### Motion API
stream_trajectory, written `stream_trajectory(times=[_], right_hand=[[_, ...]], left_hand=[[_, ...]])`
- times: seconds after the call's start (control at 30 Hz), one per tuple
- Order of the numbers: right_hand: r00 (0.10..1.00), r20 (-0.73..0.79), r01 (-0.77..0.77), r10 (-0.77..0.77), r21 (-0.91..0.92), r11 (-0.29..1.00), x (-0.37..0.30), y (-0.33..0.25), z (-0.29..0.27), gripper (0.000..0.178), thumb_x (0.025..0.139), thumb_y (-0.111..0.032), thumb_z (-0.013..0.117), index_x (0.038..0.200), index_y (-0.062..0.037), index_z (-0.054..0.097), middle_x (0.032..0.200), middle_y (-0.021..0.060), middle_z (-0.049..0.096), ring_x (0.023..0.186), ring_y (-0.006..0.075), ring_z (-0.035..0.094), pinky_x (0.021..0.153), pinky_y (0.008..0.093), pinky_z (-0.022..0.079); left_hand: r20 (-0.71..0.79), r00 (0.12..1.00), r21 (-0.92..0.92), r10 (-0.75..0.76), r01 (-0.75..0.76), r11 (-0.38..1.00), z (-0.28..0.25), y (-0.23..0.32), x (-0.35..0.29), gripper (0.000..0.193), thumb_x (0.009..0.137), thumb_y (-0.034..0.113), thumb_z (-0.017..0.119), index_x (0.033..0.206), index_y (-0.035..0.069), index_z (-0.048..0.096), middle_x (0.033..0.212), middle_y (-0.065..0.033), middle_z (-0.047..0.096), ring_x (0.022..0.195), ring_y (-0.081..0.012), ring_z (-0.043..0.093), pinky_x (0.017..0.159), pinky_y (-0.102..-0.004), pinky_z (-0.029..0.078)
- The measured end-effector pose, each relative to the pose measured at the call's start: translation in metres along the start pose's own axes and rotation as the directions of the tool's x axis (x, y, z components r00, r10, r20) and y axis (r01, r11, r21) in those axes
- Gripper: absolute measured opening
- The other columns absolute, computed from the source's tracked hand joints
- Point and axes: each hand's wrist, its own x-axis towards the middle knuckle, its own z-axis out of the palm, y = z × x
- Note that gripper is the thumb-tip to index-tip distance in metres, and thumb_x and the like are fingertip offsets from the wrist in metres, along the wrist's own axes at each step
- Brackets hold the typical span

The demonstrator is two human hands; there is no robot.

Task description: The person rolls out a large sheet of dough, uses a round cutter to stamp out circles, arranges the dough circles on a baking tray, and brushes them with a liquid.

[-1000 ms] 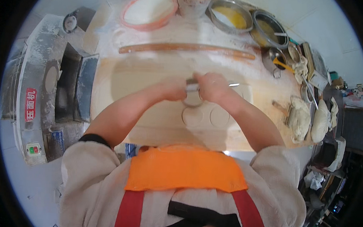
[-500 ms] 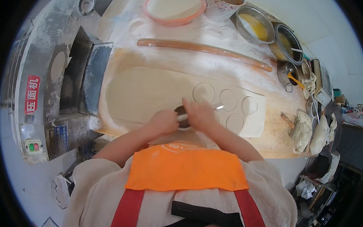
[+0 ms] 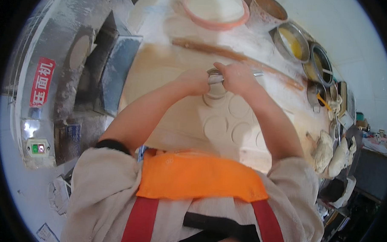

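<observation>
A round metal cutter (image 3: pixel 214 96) is pressed against the pale dough sheet (image 3: pixel 176 129), near the sheet's far side. My left hand (image 3: pixel 193 81) is closed at the cutter's left, its fingers partly hidden. Closed over the other side is my right hand (image 3: pixel 237 77), thumb pointing away from me. A metal bar (image 3: pixel 258 73) sticks out to the right of that hand and seems to run across the cutter's top. Several circles are cut into the sheet, among them one dough circle (image 3: pixel 215 127) just below the hands.
A long wooden rolling pin (image 3: pixel 192 45) lies beyond the hands on the floured table. At the back stand a pink-rimmed basin (image 3: pixel 244 20) and several metal pots, one a bowl (image 3: pixel 305 54) with yellow contents. A dough-pressing machine (image 3: pixel 71 87) stands left; dough pieces (image 3: pixel 324 151) lie right.
Both hands have moved away from me with the cutter, from the sheet's near side to its far side. More circles now show in the dough. The view has shifted too.
</observation>
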Motion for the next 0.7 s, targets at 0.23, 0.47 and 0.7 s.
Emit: stream_trajectory(times=[0.23, 0.47, 0.7], right_hand=[[0.966, 0.256, 0.001, -0.045, 0.169, 0.986, -0.030, -0.102, 0.069, 0.055, 0.077, -0.009, 0.058, 0.130, -0.0193, 0.051, 0.085, 0.0150, 0.067, 0.077, 0.0337, 0.065, 0.066, 0.0445, 0.051], [0.987, -0.048, -0.153, 0.154, 0.014, 0.988, 0.037, -0.065, 0.040, 0.045, 0.077, -0.015, 0.060, 0.121, -0.0196, 0.056, 0.090, 0.0124, 0.068, 0.084, 0.0313, 0.066, 0.069, 0.0442, 0.051], [0.989, -0.027, 0.146, -0.146, -0.011, 0.989, 0.082, -0.074, -0.026, 0.041, 0.081, -0.014, 0.056, 0.122, -0.0175, 0.054, 0.087, 0.0130, 0.068, 0.083, 0.0301, 0.066, 0.066, 0.0451, 0.051]], left_hand=[[-0.024, 0.998, 0.047, 0.067, -0.065, 0.997, 0.087, -0.083, -0.071, 0.024, 0.077, 0.026, 0.062, 0.087, 0.006, 0.069, 0.080, -0.0194, 0.067, 0.072, -0.0361, 0.065, 0.066, -0.0425, 0.051], [-0.304, 0.932, 0.161, 0.196, -0.152, 0.975, -0.052, -0.050, -0.043, 0.026, 0.074, 0.022, 0.063, 0.093, 0.004, 0.069, 0.076, -0.0180, 0.067, 0.069, -0.0341, 0.065, 0.062, -0.0449, 0.049], [-0.170, 0.985, -0.048, 0.002, -0.011, 0.999, -0.056, -0.088, -0.037, 0.029, 0.075, 0.023, 0.064, 0.092, -0.001, 0.067, 0.084, -0.0220, 0.067, 0.081, -0.0369, 0.065, 0.073, -0.0447, 0.051]])
